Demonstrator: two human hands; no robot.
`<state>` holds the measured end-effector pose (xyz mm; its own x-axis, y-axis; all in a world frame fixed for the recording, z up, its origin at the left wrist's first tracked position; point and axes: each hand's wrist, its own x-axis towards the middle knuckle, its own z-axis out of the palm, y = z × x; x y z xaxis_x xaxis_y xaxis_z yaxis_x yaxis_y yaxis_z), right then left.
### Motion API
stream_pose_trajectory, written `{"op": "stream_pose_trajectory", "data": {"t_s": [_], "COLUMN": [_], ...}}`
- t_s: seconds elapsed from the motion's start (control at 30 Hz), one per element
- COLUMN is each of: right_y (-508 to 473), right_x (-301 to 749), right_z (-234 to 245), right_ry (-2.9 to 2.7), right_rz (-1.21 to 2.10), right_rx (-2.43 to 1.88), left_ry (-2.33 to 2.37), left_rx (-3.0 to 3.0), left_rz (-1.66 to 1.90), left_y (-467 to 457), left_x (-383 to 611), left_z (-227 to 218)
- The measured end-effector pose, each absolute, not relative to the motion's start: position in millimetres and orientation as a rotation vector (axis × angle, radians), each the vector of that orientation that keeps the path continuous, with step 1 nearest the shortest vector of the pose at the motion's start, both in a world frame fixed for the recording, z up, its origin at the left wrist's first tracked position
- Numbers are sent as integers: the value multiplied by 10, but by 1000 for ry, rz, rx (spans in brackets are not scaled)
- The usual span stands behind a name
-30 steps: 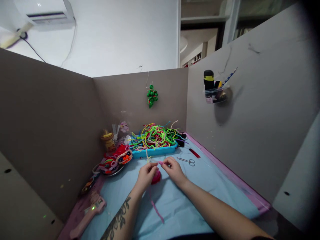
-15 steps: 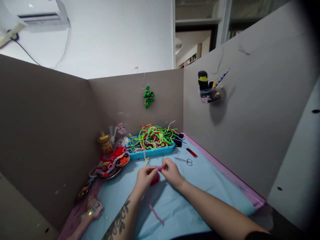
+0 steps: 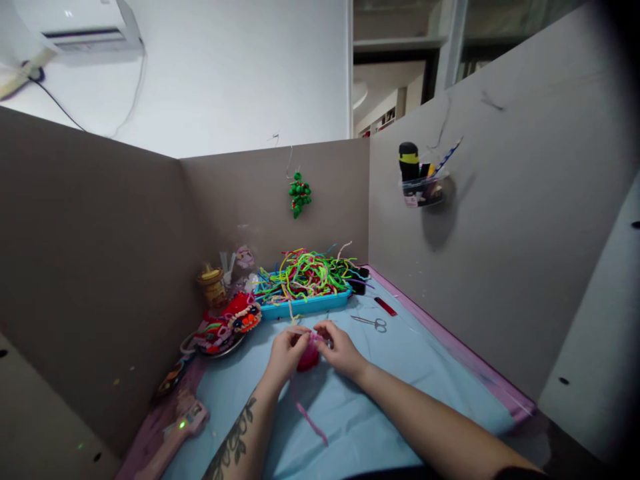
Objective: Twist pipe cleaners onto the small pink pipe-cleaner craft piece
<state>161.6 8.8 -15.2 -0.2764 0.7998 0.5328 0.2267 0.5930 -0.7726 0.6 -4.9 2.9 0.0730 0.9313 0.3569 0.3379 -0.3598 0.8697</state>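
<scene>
Both hands pinch a small crocheted-looking piece (image 3: 309, 360) of pink and red yarn above the middle of the blue cover. My left hand (image 3: 289, 352) has its thumb and forefinger closed on the pink upper edge. On the other side, my right hand (image 3: 340, 347) grips the same edge with curled fingers; whether it also holds a small tool is hidden. The red part hangs below, between the hands. A loose pink yarn strand (image 3: 309, 421) trails from the piece down toward me.
A blue tray (image 3: 305, 306) heaped with colourful yarn strands stands behind my hands. Scissors (image 3: 371, 323) and a red strip (image 3: 385, 307) lie at right. To the left are a plate of red crafted pieces (image 3: 227, 327), a jar (image 3: 213, 287) and a pink device (image 3: 187, 423). Grey panels (image 3: 280, 200) enclose the table.
My hands have drawn slightly closer together and the right has tilted, its fingers shifting on the pink edge. The trailing strand has swung slightly left. The view has moved a little.
</scene>
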Motion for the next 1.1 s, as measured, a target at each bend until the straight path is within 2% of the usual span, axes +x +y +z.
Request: {"op": "stream_pose_trajectory", "data": {"t_s": [0.3,0.57,1.1], "right_y": [193,190,228], "right_x": [1675,1699,1712], "right_z": [-162,-87,-147], "right_ry": [-1916,-1692,-1609], "right_rz": [1079,937,664], "right_rx": [-755,-837,-842], "left_ry": [1158,1206,1180], "left_rx": [1901,1692,1719], "left_rz": [1178,1262,1193], "left_y": [-103,-54,-82], "left_x": [-64,-39,-8], "left_z": [163,98,72]}}
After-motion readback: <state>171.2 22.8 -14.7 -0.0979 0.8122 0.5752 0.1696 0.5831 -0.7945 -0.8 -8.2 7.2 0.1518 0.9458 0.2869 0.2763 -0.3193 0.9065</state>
